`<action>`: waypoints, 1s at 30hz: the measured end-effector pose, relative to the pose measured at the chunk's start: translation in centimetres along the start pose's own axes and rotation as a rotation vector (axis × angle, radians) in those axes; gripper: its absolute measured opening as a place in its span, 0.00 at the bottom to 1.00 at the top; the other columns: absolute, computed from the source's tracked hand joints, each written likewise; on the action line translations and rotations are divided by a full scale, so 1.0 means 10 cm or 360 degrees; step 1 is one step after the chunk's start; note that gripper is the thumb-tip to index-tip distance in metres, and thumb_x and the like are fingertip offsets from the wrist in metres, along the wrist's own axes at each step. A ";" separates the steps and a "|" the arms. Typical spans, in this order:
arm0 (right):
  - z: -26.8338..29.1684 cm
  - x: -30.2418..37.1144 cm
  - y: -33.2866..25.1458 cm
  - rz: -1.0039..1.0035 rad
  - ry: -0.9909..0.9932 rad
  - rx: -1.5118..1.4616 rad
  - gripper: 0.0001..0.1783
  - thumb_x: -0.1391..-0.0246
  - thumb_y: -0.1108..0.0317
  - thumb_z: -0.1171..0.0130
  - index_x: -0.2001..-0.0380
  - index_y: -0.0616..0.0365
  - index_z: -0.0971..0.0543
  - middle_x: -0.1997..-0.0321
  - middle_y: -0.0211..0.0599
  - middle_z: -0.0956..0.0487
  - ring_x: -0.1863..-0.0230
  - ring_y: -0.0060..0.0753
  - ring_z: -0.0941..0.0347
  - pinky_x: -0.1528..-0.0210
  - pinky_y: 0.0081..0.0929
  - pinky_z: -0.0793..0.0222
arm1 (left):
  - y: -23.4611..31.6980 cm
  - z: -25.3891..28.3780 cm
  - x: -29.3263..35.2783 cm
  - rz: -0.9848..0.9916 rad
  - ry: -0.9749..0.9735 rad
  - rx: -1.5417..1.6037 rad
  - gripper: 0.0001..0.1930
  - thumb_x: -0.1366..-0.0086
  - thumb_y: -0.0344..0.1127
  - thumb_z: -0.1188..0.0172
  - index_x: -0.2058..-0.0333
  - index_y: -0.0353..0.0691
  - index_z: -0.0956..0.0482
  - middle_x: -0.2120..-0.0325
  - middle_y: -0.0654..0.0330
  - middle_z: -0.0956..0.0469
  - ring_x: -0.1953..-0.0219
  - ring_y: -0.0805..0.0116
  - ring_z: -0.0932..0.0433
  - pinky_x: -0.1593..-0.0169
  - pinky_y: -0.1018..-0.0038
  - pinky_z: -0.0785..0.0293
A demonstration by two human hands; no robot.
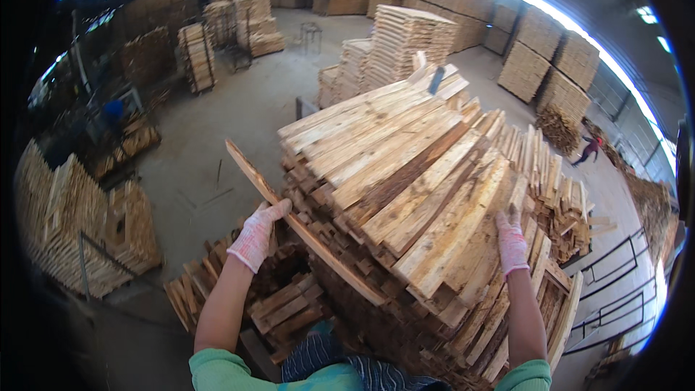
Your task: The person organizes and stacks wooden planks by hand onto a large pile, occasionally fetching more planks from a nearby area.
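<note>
Holding one long, thin board [318,247] in the left hand [257,237], near its middle, with thumb and fingers closed on it. Slanting from upper left to lower right, at the left side of the big wood pile [394,119]. Reaching out with the right hand [512,241] to the right part of the pile, touching the boards on top, fingers close together and pointing away. Cannot tell about any grip on a board there. Wearing white and pink gloves on both hands, and short green sleeves [221,369]. On top of the pile, lots of pale boards side by side, with some dark brown strips [413,166] in between. Down low, beside the left arm, shorter bits of wood [289,308]. Over on the left, more stacks [87,224] on a gray floor [188,130]. Far off at the right, a person [592,147] in dark red.
</note>
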State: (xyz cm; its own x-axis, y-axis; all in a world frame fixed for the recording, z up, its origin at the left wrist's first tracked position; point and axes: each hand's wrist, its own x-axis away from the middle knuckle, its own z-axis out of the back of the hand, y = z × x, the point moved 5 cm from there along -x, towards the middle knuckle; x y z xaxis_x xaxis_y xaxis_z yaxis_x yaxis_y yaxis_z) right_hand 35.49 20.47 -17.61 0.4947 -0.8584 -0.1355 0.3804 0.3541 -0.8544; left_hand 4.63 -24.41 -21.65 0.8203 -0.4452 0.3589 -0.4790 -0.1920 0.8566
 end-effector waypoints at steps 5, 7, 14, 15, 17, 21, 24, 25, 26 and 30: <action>0.06 -0.07 0.12 -0.0020 -0.0035 -0.0073 0.41 0.31 0.50 0.47 0.25 0.58 0.48 0.22 0.49 0.44 0.24 0.44 0.46 0.25 0.32 0.52 | -0.08 0.29 -0.10 0.0020 0.0079 -0.0036 0.30 0.35 0.45 0.32 0.41 0.36 0.31 0.46 0.52 0.26 0.45 0.54 0.25 0.42 0.51 0.23; 0.07 -0.04 0.07 -0.0085 -0.0028 -0.0002 0.40 0.31 0.50 0.46 0.25 0.56 0.47 0.22 0.48 0.44 0.23 0.43 0.47 0.25 0.32 0.53 | -0.18 0.30 -0.25 0.0116 -0.0049 0.0074 0.30 0.35 0.46 0.32 0.42 0.37 0.31 0.46 0.51 0.27 0.43 0.53 0.26 0.41 0.46 0.25; -0.01 0.01 -0.04 -0.0079 -0.0008 -0.0084 0.41 0.32 0.50 0.45 0.25 0.54 0.46 0.22 0.47 0.44 0.23 0.43 0.48 0.25 0.34 0.53 | -0.44 -0.13 -0.95 0.0361 -0.0587 0.0439 0.15 0.32 0.34 0.37 0.52 0.40 0.31 0.52 0.62 0.25 0.47 0.54 0.24 0.42 0.39 0.27; -0.05 -0.01 0.01 -0.0050 -0.0027 -0.0116 0.41 0.32 0.49 0.45 0.25 0.54 0.46 0.22 0.47 0.44 0.23 0.43 0.48 0.25 0.34 0.53 | -0.59 0.08 -1.14 0.0285 -0.0590 0.0522 0.15 0.32 0.34 0.37 0.50 0.40 0.31 0.52 0.62 0.25 0.47 0.55 0.23 0.42 0.39 0.27; 0.00 -0.11 0.21 -0.0003 -0.0031 -0.0137 0.41 0.32 0.49 0.45 0.25 0.55 0.46 0.22 0.47 0.44 0.23 0.43 0.48 0.25 0.34 0.54 | -0.63 0.16 -1.21 0.0253 -0.0522 0.0534 0.16 0.32 0.32 0.38 0.48 0.40 0.30 0.52 0.63 0.24 0.47 0.56 0.23 0.43 0.40 0.26; 0.25 0.11 0.22 -0.0008 0.0132 0.0100 0.34 0.31 0.58 0.46 0.27 0.54 0.40 0.22 0.46 0.43 0.23 0.46 0.46 0.27 0.33 0.45 | -0.25 -0.12 -0.93 0.0251 -0.0468 0.0195 0.18 0.31 0.37 0.37 0.45 0.38 0.26 0.53 0.59 0.20 0.49 0.59 0.21 0.41 0.57 0.24; 0.04 0.40 -0.08 0.0173 -0.0103 0.1715 0.29 0.40 0.77 0.50 0.35 0.45 0.29 0.25 0.47 0.39 0.25 0.52 0.41 0.40 0.37 0.24 | -0.01 0.11 -0.88 -0.0050 -0.0428 -0.0124 0.20 0.29 0.42 0.42 0.43 0.39 0.28 0.50 0.56 0.21 0.50 0.57 0.20 0.49 0.59 0.19; -0.06 0.33 -0.22 0.0032 -0.0207 0.1688 0.27 0.40 0.76 0.50 0.37 0.45 0.28 0.26 0.49 0.38 0.28 0.57 0.38 0.41 0.41 0.23 | -0.05 -0.05 -0.78 0.0076 -0.0733 -0.0008 0.20 0.28 0.42 0.45 0.43 0.40 0.28 0.52 0.58 0.20 0.47 0.58 0.22 0.47 0.59 0.21; 0.02 0.36 -0.31 -0.0067 -0.0131 0.1360 0.24 0.37 0.72 0.51 0.37 0.46 0.29 0.26 0.52 0.39 0.30 0.60 0.36 0.40 0.44 0.25 | -0.17 0.08 -0.81 0.0093 -0.0652 0.0116 0.21 0.29 0.41 0.43 0.42 0.40 0.28 0.50 0.60 0.21 0.44 0.57 0.24 0.43 0.57 0.23; -0.20 -0.01 -0.25 -0.0227 -0.0022 0.0170 0.44 0.35 0.42 0.48 0.25 0.54 0.46 0.26 0.62 0.42 0.28 0.63 0.41 0.28 0.46 0.43 | -0.48 0.15 -1.21 0.0107 -0.0990 0.0388 0.32 0.40 0.44 0.30 0.38 0.47 0.28 0.40 0.54 0.26 0.39 0.49 0.27 0.38 0.45 0.28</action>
State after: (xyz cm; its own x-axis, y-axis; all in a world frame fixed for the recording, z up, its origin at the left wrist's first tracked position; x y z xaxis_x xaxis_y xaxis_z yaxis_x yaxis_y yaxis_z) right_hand 32.92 18.92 -16.43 0.4399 -0.8980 -0.0093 0.5281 0.2671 -0.8061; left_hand -3.47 -19.39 -30.64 0.4882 -0.8702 0.0654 -0.6394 -0.3057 0.7055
